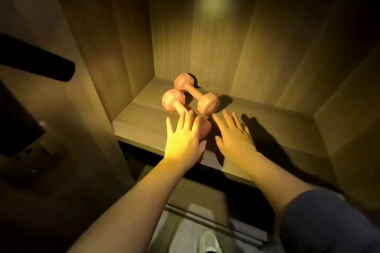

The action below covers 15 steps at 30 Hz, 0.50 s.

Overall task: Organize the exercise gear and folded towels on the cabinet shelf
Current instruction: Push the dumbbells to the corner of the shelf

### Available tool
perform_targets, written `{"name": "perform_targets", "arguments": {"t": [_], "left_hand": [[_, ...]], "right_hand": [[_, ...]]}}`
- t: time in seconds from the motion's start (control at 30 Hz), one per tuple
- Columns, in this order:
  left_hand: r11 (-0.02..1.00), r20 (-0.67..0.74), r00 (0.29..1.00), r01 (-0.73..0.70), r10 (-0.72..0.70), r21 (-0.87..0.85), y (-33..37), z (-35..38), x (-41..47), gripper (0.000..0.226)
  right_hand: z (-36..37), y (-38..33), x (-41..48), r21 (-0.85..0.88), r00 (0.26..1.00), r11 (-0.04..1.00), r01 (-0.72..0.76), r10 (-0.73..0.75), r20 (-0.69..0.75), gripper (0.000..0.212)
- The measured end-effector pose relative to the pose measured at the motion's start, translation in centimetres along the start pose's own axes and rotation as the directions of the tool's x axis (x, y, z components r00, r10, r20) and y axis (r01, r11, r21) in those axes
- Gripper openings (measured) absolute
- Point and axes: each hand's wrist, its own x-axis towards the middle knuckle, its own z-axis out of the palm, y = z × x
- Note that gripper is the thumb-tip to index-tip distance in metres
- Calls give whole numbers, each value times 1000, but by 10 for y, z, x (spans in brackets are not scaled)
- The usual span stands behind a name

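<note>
Left grip (184, 137) spread flat atop near dumbbell (172, 99), right grip (234, 135) spread, palm down, over shelf (139, 123).

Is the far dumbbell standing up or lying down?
Lying down: the far dumbbell has both heads resting on the shelf.

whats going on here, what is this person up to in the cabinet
A person is reaching into a wooden cabinet with both bare hands. Two pink dumbbells lie side by side on the shelf. The left hand rests with straight fingers over the front end of the near dumbbell. The right hand is spread open just beside it, holding nothing. The far dumbbell is untouched.
</note>
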Motion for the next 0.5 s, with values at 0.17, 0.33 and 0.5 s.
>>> {"name": "perform_targets", "arguments": {"t": [0.17,0.33,0.5], "left_hand": [[998,14,1000,-9,10,-68,-18,15,19,71],[973,-62,997,-48,34,-227,-25,22,18,66],[953,-87,996,-49,24,-299,-24,21,15,66]], "right_hand": [[-7,0,53,16,991,996,83,-81,-110,72],[-8,-6,81,161,997,985,62,-53,-62,80],[-16,-10,90,163,992,981,108,-94,-88,75]]}}
